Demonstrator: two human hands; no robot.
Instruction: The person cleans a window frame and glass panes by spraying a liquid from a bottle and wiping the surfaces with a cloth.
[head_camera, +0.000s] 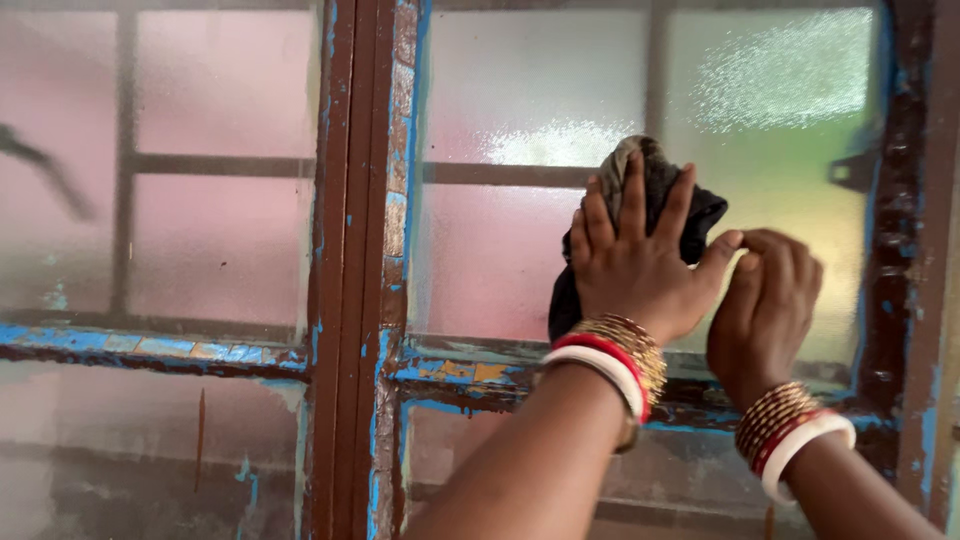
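Cloth (655, 185), dark and bunched, sits against the frosted window pane (500, 250). Your left hand (640, 265) presses it flat, fingers (633, 200) spread apart. Your right hand (765, 300) rests beside it, fingers curled together, touching the left thumb.

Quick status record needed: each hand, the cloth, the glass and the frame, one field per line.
left hand: flat, fingers spread, pressing the dark cloth on the pane
right hand: curled beside the left thumb, touching it; holds nothing that shows
cloth: bunched, dark, mostly under the left hand
frosted pane: textured glass, bars behind it
window frame: brown, with worn blue paint
wrists: bangles on both
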